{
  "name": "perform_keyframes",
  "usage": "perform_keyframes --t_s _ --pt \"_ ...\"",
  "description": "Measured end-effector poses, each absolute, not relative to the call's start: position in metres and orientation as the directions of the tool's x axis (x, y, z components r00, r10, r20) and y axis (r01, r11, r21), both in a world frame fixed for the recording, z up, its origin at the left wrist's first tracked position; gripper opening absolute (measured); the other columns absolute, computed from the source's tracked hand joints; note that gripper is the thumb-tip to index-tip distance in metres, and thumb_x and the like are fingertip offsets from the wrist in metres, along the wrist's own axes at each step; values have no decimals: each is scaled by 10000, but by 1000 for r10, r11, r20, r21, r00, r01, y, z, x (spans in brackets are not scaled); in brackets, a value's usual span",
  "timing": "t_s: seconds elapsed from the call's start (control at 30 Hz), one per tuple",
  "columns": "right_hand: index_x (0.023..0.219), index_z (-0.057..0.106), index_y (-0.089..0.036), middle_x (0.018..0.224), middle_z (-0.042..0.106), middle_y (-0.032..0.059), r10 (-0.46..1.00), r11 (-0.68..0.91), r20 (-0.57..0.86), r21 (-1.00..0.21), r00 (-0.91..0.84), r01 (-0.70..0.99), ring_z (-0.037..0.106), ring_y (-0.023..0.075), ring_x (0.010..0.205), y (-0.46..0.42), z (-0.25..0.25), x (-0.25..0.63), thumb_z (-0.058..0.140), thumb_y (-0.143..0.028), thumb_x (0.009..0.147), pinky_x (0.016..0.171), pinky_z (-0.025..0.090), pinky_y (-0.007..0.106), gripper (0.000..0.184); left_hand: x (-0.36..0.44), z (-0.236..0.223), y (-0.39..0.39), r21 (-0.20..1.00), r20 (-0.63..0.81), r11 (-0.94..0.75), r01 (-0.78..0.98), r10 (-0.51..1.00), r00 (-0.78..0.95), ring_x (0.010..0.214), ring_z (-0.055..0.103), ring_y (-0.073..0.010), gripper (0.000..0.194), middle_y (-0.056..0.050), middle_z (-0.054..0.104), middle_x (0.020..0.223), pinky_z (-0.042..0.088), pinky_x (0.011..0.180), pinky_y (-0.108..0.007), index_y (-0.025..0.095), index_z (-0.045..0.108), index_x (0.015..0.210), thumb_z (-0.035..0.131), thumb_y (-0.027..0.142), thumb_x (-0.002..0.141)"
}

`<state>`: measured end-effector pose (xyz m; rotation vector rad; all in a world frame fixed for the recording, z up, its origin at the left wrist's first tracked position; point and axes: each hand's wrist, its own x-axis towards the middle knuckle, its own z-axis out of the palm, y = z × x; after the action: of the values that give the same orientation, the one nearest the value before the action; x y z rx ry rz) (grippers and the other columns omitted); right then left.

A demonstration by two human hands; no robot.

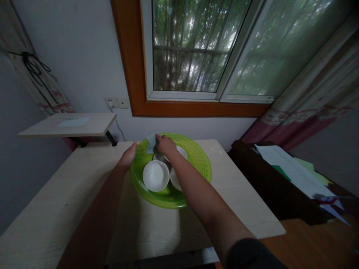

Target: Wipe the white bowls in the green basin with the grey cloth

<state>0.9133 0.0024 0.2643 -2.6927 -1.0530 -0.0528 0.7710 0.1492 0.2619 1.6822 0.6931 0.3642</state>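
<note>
Think of the round, bright green plastic basket (199, 158) as a clock, with 12 on the side by the window (192, 48). It sits on a pale wooden desk (238, 201).

At least four bowls are inside it. A round, shiny white bowl (156, 176) is near 8 o'clock. It faces up, and its smooth white inside shows well. A second white bowl (159, 158) is near 11 o'clock, partly under the right hand (166, 145). A third white bowl (183, 151) is near 1 o'clock, and a fourth white bowl (175, 181) is near 5 o'clock. The right arm (193, 188) covers parts of these two. The basket's wall has little bumps or holes from 1 to 3 o'clock.

A thin, pale blue piece of cloth or paper (150, 143) lies over the rim near 11 o'clock. The right hand reaches in, with a bent finger at that blue piece. I can't tell how tight its grip is, or if it has hold of the piece.

The left hand (129, 154) is at the rim, near 10 o'clock, thumb up. Its other fingers are hidden, so I can't tell how far it is closed.
</note>
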Motion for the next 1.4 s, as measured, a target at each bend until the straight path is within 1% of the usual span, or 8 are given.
perform_keyframes --t_s 0.13,0.4,0.63,0.8,0.93,1.03,1.23,1.4 --pt "1617 359 -292 1405 578 172 644 -721 127 -229 755 654 626 347 1193 1 261 917 477 -242 970 962 527 479 660 772 259 151 962 -156 -84 261 612 775 1095 736 -320 617 -146 811 1021 533 1025 -425 162 785 1017 467 686 945" --pt "1619 378 -253 1328 599 123 914 -325 127 -336 385 884 637 249 1135 17 255 902 583 -198 908 1027 490 361 742 777 251 162 951 -110 -156 267 636 764 999 726 -326 522 -133 787 871 547 922 -395 176 752 882 526 646 910" --pt "1583 426 -214 1292 611 132 902 -298 163 -438 401 848 631 237 1102 21 249 901 623 -207 913 1036 483 379 698 783 235 170 945 -78 -207 255 614 785 774 687 -255 372 -67 721 776 524 738 -344 188 666 835 596 553 831" --pt "1426 551 -93 1250 655 159 838 -265 271 -556 473 788 615 232 1116 27 248 900 635 -129 865 1035 485 378 568 782 239 165 941 -66 -217 261 638 767 725 657 -241 330 -36 659 684 500 696 -335 202 622 764 601 527 824" --pt "1237 662 -126 1091 723 93 799 -242 259 -687 542 685 649 206 1024 34 249 899 598 -95 869 980 514 360 375 782 240 164 946 -53 -213 243 639 767 732 658 -251 326 -36 649 676 507 709 -354 209 601 751 586 526 825" --pt "1182 718 -169 1166 738 75 856 -182 212 -729 471 660 658 190 1089 39 247 901 595 -60 859 1034 487 347 363 781 242 166 917 -9 -305 256 628 778 843 676 -283 375 -72 690 734 520 798 -382 206 618 734 551 557 847" --pt "1356 663 -177 1382 657 104 850 -301 161 -633 501 713 532 222 1340 37 243 912 597 -127 885 1174 370 368 478 775 251 161 925 28 -332 185 544 838 1024 700 -313 609 -131 783 967 510 979 -410 170 737 904 466 715 899" --pt "1488 497 -121 1534 457 196 692 -551 29 -624 722 554 507 261 1378 28 245 918 592 -233 893 1172 383 369 613 770 258 151 963 -27 -215 161 519 854 1041 734 -299 602 -127 800 1090 545 977 -383 192 780 1033 462 692 927"
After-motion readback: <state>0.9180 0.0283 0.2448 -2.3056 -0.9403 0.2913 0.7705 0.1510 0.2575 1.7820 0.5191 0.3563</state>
